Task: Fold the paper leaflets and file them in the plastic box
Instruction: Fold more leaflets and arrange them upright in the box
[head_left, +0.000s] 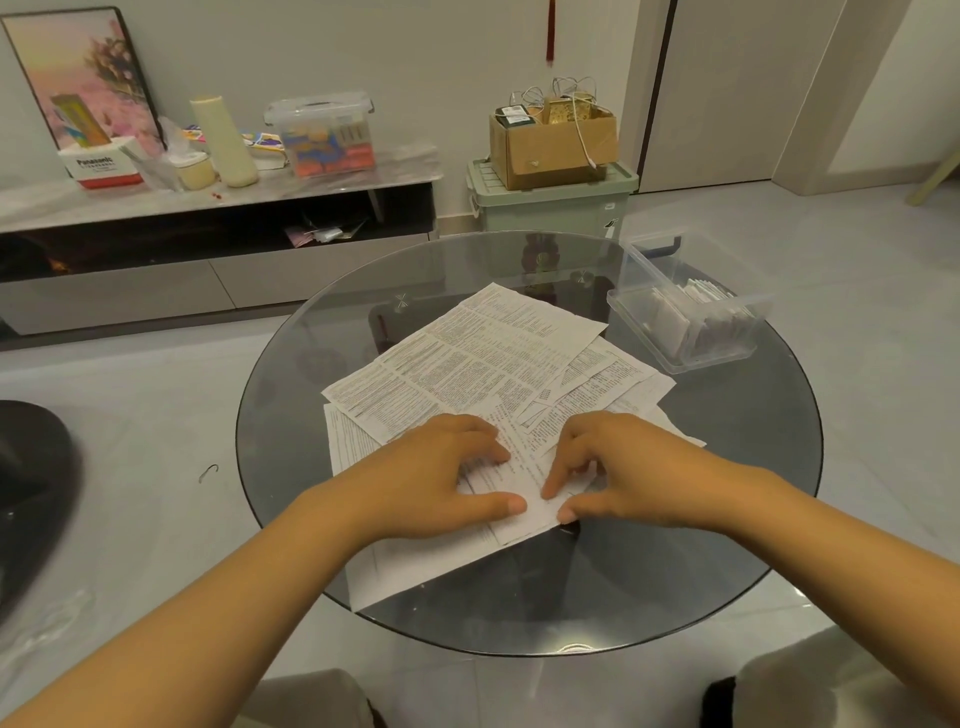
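Both hands flat on small folded white printed leaflet (524, 499) near edge of round glass tabletop (753, 545). Left hand (431, 478) pins it, fingers relaxed, not gripping; right hand (618, 467) index fingertip presses crease, probably sharpening fold. Unfolded leaflets (467, 358) piled underneath; clear plastic box (691, 306) far right, already holding folded ones.

Dim, warm indoor light, faint ceiling glare on the glass table (675, 597), wide-angle bending at the edges.

At the far left, a low shelf (218, 200) carries a framed picture (78, 73), a cream bottle (224, 140) and a lidded clear container (324, 132), while a cardboard box (553, 140) stands on a green bin (550, 205) to its right.
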